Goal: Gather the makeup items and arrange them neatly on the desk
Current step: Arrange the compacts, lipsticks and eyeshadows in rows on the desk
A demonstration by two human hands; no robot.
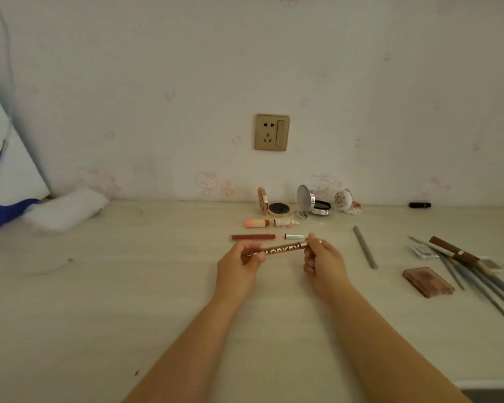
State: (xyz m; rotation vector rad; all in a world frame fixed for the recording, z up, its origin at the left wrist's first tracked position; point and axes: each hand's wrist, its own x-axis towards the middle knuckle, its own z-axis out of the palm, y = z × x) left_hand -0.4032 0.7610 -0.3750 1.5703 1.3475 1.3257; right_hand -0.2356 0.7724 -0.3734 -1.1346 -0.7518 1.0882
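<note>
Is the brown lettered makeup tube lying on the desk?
No, the brown lettered makeup tube is held above the desk by the left hand and right hand.

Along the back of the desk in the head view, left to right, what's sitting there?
White cloth bundle → pink-patterned open compact → silver open compact → round floral compact → small black tube.

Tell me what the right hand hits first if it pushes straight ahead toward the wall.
Probably the silver cap just beyond the right hand, then the open compact near the wall; depth is hard to judge from this view.
</note>
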